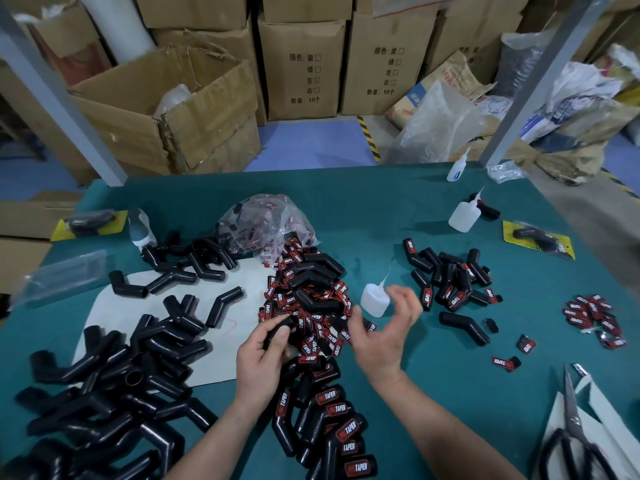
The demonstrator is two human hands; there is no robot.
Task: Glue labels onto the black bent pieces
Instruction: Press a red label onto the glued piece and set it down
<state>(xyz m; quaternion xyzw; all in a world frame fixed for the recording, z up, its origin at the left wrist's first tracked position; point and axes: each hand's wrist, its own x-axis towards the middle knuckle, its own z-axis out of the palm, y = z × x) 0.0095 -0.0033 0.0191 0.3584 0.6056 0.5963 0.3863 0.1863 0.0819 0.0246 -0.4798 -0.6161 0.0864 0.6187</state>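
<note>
Low in the middle of the frame, your left grip (265,351) is curled round one shiny black bent tube piece (288,322), with the thumb lying on top of it. That piece sits just over the near edge of the heap of small red and black labels (311,296) in the middle of the green desk (415,209).

Just right of it, your right grip (381,336) is loose, with its fingers spread and nothing in them. It is a bit blurry. It is close beside the small clear squeeze bottle with a thin pointed tip (375,299), which stands upright on the desk.

At the lower left lies a big pile of plain black bent pieces (104,393), partly on a white sheet of paper (114,306). At the bottom middle, between your arms, lie bent pieces with labels on them (332,420). At the lower right are black-handled scissors (575,431).
</note>
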